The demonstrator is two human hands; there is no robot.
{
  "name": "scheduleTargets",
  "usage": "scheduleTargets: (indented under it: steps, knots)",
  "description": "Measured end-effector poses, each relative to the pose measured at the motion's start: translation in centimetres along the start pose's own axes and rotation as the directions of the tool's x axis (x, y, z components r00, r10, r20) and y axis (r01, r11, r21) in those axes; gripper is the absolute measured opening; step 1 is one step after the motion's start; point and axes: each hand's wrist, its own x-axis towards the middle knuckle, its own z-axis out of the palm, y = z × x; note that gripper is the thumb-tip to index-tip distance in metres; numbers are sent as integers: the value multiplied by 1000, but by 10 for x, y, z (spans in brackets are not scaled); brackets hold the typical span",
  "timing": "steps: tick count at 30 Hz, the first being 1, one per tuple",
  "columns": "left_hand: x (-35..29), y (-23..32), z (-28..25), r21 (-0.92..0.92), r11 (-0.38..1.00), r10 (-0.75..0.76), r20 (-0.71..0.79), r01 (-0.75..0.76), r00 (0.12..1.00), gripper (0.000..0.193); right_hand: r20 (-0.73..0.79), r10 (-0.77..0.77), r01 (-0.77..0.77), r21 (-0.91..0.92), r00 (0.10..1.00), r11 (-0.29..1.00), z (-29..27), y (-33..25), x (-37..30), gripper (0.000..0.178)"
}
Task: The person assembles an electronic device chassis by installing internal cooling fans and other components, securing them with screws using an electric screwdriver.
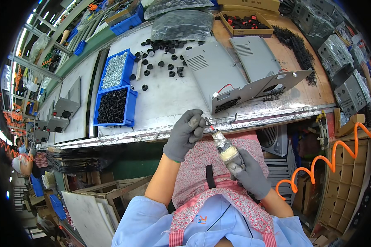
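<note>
My left hand (183, 138), in a grey glove, is raised just in front of the table edge. Its fingers are curled and pinched close to the bit (211, 125) of a powered screwdriver; what they hold, if anything, is too small to make out. Wrapped round the body of that screwdriver (226, 149) is my right hand (253, 175), also gloved in grey. The tool is bound with worn tape and tilts toward my left fingers. Beyond the hands, two bent grey metal panels (210, 72) with vent slots rest on the table, red-and-white wires at their near flanges.
Left on the table (152, 99) stand blue bins of silver fasteners (114, 71) and black screws (112, 106). Black rubber feet (171, 74) lie scattered beyond. A cardboard box (251, 31) and black cables (297, 51) are at the back right. An orange coiled hose (313, 168) hangs at right.
</note>
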Motion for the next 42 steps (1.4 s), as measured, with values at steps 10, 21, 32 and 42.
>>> scheduleTargets:
  steps: [10, 21, 32, 42]
  knots:
    - [1, -2, 9, -33, 997, -70, -7, 70, 998, 31, 26, -66, 67, -61, 998, 996, 1, -1, 1, 61]
    - [2, -10, 18, 46, 995, -79, -148, 86, 986, 35, 23, -63, 64, -26, 998, 998, 1, 8, 1, 56]
    - [-1, -9, 32, 414, 910, 121, -244, -9, 962, 41, 36, -26, 27, -14, 999, 1000, -2, -2, 0, 52]
    - [7, 10, 28, 500, 857, -93, -86, 124, 992, 39, 21, -67, 66, 64, 998, 996, -10, 3, -3, 53]
